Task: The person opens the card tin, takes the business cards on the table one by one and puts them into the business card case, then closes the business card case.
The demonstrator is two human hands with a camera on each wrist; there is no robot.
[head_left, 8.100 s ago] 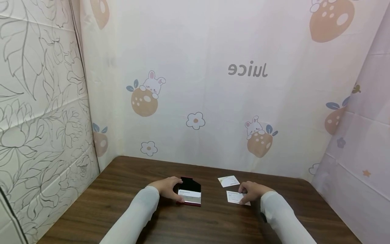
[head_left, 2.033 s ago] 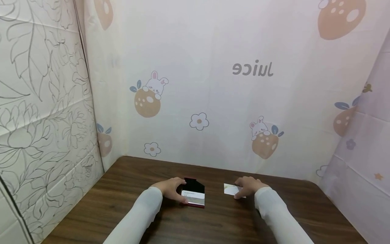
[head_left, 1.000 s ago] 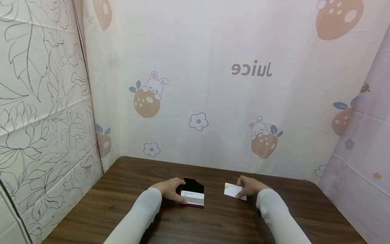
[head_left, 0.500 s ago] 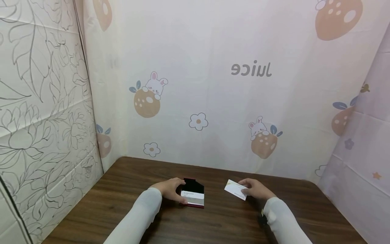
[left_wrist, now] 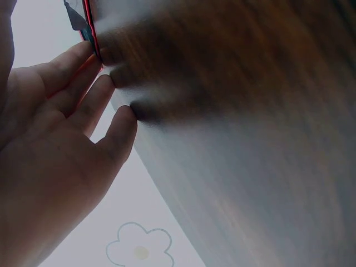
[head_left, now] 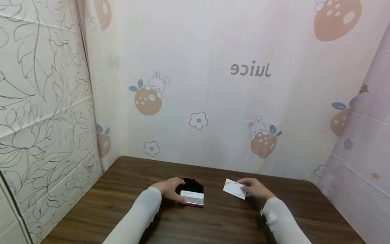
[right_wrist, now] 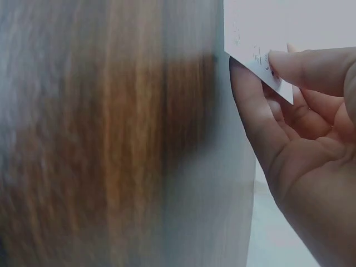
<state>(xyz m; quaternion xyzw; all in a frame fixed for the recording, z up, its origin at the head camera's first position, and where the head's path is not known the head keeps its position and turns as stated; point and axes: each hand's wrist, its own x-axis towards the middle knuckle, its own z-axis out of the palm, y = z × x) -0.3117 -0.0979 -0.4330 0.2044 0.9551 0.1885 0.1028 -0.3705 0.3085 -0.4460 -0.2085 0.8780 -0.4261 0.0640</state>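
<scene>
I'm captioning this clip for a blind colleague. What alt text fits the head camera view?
A person's right hand pinches a white business card just above a dark wooden table, while the left hand grips an open black card case holding a white card. Pale cartoon-print cloth surrounds the table.

Left hand (left_wrist: 50,167) fingertips touch the red-edged case (left_wrist: 89,28) on the wooden table (left_wrist: 250,139)
</scene>
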